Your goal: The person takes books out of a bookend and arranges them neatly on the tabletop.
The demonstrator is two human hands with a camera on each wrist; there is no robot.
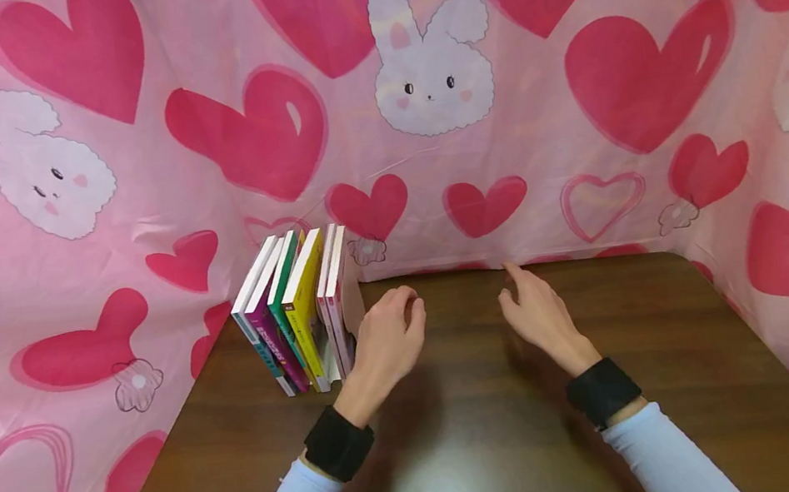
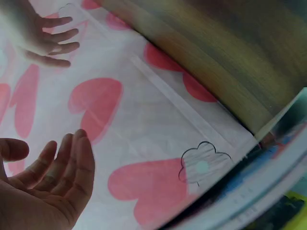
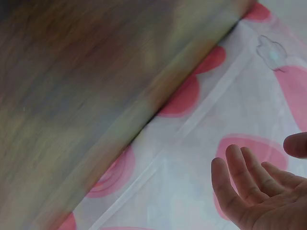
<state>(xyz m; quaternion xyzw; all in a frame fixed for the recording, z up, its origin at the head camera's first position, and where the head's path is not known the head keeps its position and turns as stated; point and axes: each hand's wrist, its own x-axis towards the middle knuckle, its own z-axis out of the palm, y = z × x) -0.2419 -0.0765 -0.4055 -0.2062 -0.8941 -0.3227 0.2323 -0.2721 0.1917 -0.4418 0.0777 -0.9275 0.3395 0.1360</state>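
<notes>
Several thin books stand upright in a row at the left of the table, among them a purple book (image 1: 275, 334), a green book (image 1: 284, 282) and a yellow book (image 1: 307, 309). My left hand (image 1: 387, 339) is just right of the row, in front of its right end, with nothing in its loosely bent fingers. Over the table's middle right, my right hand (image 1: 537, 306) holds nothing, its fingers relaxed and spread. In the left wrist view the edges of the books (image 2: 259, 187) show at the lower right, beside the left hand's fingers (image 2: 84, 163).
The dark wooden table (image 1: 467, 437) meets a pink cloth backdrop (image 1: 426, 199) with hearts and rabbits, which hangs behind it and along both sides. A light upright panel (image 1: 352, 298) stands at the right end of the book row.
</notes>
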